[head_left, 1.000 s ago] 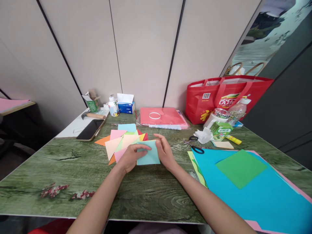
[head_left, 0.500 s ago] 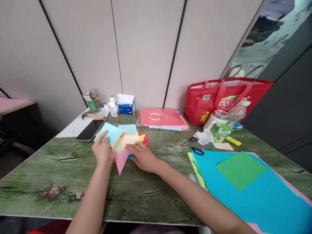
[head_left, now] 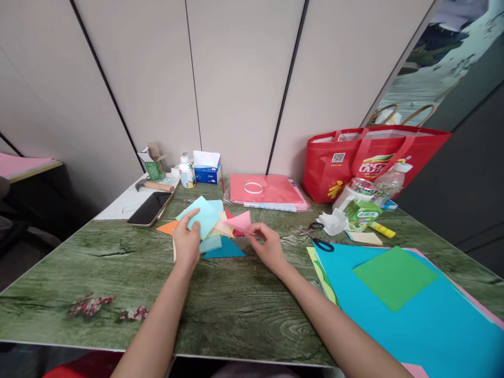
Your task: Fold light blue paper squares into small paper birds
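Inspecting remotely through the head camera, I record a change at the loose papers on the desk (head_left: 236, 310). The pink sheet (head_left: 240, 221), which a moment ago hung point-down toward the near edge, now juts to the right, clear of that position. The dark-blue sheet (head_left: 224, 250) beneath is more exposed than before. In my judgement, the work has moved to handling separate pieces, one in each hand.

Findings on position: the pink sheet lies immediately left of the right hand (head_left: 270, 248), whose thumb and forefinger pinch it near its right end. Its left end meets the peach sheet (head_left: 223, 228); whether they overlap or merely touch, I cannot tell.

The left hand (head_left: 187, 242) pinches the light-blue sheet (head_left: 203, 214), thumb on top, tilted above the remaining papers. I cannot confirm how many layers those fingers carry. The orange sheet (head_left: 167, 227) rests beyond the left hand's outer side, untouched.
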`<control>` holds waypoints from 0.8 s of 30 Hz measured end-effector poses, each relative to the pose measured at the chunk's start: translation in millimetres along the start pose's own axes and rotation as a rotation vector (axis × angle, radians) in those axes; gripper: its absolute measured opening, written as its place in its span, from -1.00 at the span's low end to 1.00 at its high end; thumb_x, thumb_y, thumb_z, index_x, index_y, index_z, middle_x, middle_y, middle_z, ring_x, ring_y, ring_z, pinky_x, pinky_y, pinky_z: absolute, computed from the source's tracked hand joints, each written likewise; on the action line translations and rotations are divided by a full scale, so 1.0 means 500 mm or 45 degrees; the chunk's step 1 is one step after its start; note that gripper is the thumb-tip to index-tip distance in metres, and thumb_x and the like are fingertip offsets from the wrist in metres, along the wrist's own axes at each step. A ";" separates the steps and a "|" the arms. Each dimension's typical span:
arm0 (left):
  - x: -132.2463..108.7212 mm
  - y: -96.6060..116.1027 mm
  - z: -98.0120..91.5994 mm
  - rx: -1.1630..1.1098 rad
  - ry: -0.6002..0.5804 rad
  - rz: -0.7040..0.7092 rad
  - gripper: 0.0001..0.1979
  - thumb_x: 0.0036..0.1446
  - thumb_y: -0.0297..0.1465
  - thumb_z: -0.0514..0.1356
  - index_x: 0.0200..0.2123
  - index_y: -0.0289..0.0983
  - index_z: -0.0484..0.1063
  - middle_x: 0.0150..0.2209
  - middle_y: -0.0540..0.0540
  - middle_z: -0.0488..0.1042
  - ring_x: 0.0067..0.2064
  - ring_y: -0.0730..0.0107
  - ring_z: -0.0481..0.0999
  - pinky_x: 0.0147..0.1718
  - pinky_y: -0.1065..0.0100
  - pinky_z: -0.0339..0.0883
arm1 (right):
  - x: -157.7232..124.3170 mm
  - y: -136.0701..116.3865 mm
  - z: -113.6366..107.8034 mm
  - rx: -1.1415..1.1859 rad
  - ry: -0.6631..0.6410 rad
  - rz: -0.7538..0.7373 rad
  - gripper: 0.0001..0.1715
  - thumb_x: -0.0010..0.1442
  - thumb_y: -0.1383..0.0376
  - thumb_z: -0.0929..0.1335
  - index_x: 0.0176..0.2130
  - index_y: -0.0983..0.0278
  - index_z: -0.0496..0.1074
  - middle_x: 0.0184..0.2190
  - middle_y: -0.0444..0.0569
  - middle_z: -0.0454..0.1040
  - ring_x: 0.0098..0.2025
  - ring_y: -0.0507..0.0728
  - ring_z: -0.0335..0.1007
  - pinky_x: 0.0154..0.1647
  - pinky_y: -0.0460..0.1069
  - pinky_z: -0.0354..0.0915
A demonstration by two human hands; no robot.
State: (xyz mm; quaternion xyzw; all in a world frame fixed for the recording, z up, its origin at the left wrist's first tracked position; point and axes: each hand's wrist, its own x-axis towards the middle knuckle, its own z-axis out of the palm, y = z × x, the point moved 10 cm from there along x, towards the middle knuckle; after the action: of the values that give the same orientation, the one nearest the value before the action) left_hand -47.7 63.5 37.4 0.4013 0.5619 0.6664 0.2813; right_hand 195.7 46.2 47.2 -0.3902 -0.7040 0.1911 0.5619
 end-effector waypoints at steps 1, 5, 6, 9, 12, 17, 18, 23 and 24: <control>-0.009 -0.002 0.016 0.008 -0.066 -0.007 -0.60 -0.14 -0.44 0.17 -0.14 -0.30 0.53 -0.69 0.15 0.06 -0.66 0.58 -0.02 -0.66 0.48 -0.06 | -0.003 0.005 -0.019 -0.004 0.096 0.039 -0.93 0.17 0.33 0.31 -0.38 0.25 0.35 -0.43 -0.10 0.45 -0.39 0.06 0.36 -0.33 -0.04 0.31; -0.054 -0.014 0.090 -0.020 -0.349 -0.056 -0.56 -0.15 -0.46 0.20 -0.11 -0.25 0.51 -0.63 0.10 0.22 -0.59 0.49 0.18 -0.58 0.45 0.11 | -0.007 -0.026 -0.034 -0.025 0.198 -0.039 -0.95 0.17 0.35 0.30 -0.35 0.24 0.37 -0.40 -0.07 0.46 -0.34 0.09 0.38 -0.29 -0.02 0.32; -0.065 -0.016 0.107 -0.044 -0.410 -0.066 -0.57 -0.16 -0.45 0.21 -0.12 -0.24 0.51 -0.57 0.06 0.31 -0.52 0.43 0.28 -0.52 0.43 0.19 | -0.007 -0.038 -0.029 -0.027 0.179 -0.092 -0.93 0.17 0.37 0.29 -0.35 0.24 0.37 -0.38 -0.05 0.47 -0.31 0.10 0.39 -0.27 -0.01 0.32; -0.087 -0.019 0.139 -0.104 -0.525 -0.103 -0.59 -0.13 -0.40 0.18 -0.12 -0.24 0.48 -0.37 -0.03 0.46 -0.33 0.32 0.42 -0.36 0.37 0.29 | -0.009 -0.062 -0.012 -0.060 0.078 -0.226 -0.87 0.16 0.43 0.27 -0.33 0.23 0.37 -0.34 -0.03 0.47 -0.25 0.11 0.39 -0.22 0.02 0.33; -0.099 -0.024 0.154 -0.226 -0.603 -0.234 -0.56 -0.08 -0.33 0.16 -0.06 -0.24 0.43 -0.32 -0.04 0.48 -0.33 0.33 0.44 -0.35 0.37 0.31 | -0.014 -0.060 -0.010 -0.108 0.057 -0.275 -0.84 0.15 0.46 0.26 -0.31 0.22 0.37 -0.35 -0.03 0.47 -0.25 0.12 0.38 -0.21 0.04 0.33; -0.100 -0.016 0.150 -0.309 -0.570 -0.281 -0.56 0.06 -0.14 0.13 -0.06 -0.26 0.40 -0.20 -0.09 0.46 -0.29 0.34 0.43 -0.35 0.39 0.29 | -0.021 -0.053 0.001 -0.138 0.026 -0.300 -0.81 0.12 0.49 0.28 -0.28 0.22 0.37 -0.33 -0.02 0.47 -0.22 0.14 0.36 -0.20 0.05 0.32; -0.097 -0.012 0.147 -0.273 -0.554 -0.232 -0.56 0.08 -0.11 0.11 -0.06 -0.26 0.40 -0.18 -0.11 0.45 -0.25 0.32 0.43 -0.32 0.37 0.30 | -0.022 -0.053 0.006 -0.144 0.011 -0.302 -0.80 0.12 0.49 0.28 -0.28 0.22 0.36 -0.32 -0.02 0.47 -0.22 0.14 0.35 -0.19 0.05 0.32; -0.091 -0.018 0.142 -0.145 -0.532 -0.109 -0.58 0.05 -0.16 0.19 -0.05 -0.23 0.40 -0.16 -0.11 0.44 -0.16 0.27 0.42 -0.19 0.32 0.29 | -0.027 -0.050 0.018 -0.157 -0.035 -0.307 -0.78 0.11 0.51 0.28 -0.28 0.22 0.35 -0.31 -0.02 0.46 -0.21 0.14 0.33 -0.16 0.06 0.30; -0.090 -0.022 0.140 -0.138 -0.532 -0.109 -0.57 0.02 -0.20 0.21 -0.03 -0.22 0.38 -0.16 -0.10 0.43 -0.16 0.28 0.42 -0.18 0.31 0.29 | -0.028 -0.050 0.019 -0.157 -0.042 -0.309 -0.79 0.11 0.51 0.28 -0.28 0.22 0.35 -0.31 -0.02 0.46 -0.21 0.14 0.33 -0.16 0.05 0.30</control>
State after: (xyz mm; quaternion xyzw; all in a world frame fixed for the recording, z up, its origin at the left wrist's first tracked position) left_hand 34.7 65.3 20.1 0.4907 0.4713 0.5855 0.4407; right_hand 179.1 21.4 53.0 -0.3329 -0.7654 0.0845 0.5442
